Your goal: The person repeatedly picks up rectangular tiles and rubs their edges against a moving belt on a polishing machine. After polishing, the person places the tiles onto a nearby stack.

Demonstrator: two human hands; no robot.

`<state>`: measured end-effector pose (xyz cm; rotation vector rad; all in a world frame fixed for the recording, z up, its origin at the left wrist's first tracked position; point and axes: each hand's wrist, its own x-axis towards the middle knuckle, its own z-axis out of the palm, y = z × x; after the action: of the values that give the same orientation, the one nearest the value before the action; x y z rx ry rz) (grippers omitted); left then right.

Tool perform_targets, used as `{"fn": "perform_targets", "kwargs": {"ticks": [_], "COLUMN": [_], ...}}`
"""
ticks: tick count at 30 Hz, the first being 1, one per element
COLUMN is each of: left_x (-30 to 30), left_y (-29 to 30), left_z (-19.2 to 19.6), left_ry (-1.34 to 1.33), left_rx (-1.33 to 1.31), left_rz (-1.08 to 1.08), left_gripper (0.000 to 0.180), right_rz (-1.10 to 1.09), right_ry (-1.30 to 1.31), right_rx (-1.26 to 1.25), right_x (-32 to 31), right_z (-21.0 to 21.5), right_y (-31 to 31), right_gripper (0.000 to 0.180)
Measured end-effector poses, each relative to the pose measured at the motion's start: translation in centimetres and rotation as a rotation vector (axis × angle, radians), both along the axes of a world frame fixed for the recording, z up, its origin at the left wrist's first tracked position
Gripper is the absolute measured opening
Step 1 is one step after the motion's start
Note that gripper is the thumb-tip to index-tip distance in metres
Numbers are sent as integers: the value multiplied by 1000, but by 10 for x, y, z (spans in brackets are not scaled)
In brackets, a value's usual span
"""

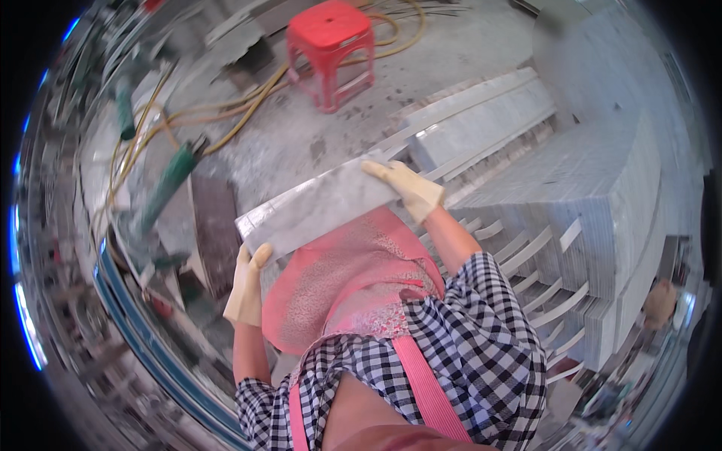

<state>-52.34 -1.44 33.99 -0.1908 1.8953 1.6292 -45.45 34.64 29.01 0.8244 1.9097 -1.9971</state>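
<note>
A long grey-white marble slab (323,207) is held up in front of my body, tilted with its right end farther away. My left hand (250,282), in a cream rubber glove, grips the near left corner, thumb on the upper face. At the far right end my right hand (406,186), gloved the same way, is closed on the edge with its fingers over the top. The undersides of both grips are hidden by the slab. Below it hangs my pink apron (353,263).
To the right stands a tall stack of thin stone slabs (556,188) with pale strips sticking out. Beyond it lie more slabs (481,120). A red plastic stool (331,52) is ahead. Yellow hoses (248,113) cross the floor near a green cylindrical tool (169,180) and a blue rail (143,331).
</note>
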Motion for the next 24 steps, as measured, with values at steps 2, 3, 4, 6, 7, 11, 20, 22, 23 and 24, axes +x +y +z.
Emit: {"fn": "perform_targets", "kwargs": {"ticks": [2,3,4,6,7,11,20,22,23,24], "left_x": [-54,-84,-98,-126,-136,-172,-286,-304,-314,-316], "left_y": [81,117,152,213,242,341,517,537,549,551], "left_z": [3,7,7,9,10,5,-44,-30,-23,-11], "left_ry": [43,118,60,19,3,-44,174,179,235,225], "left_rx": [-82,-139,-72,-3,14,131,-141,-136,-176,-154], "left_rz": [-249,-346,-414,-540,-614,-897,-1689,-1730,-1741,-1777], "left_gripper": [74,73,71,67,65,64,79,78,78,76], "right_rz": [-331,-425,-523,-709,-803,-1147,-1670,-1763,-1736,-1787], "right_ry": [-79,-40,-42,6,47,144,25,50,77,63], "right_rx": [-143,-139,-125,-121,-125,-79,-85,-50,-27,-53], "right_x": [20,18,29,45,58,82,2,-23,-34,-42], "right_z": [-8,-14,-17,-22,-21,-1,28,21,20,21], "right_y": [65,89,108,135,140,140,105,93,89,82], "right_gripper": [61,61,61,60,59,52,52,51,54,54]}}
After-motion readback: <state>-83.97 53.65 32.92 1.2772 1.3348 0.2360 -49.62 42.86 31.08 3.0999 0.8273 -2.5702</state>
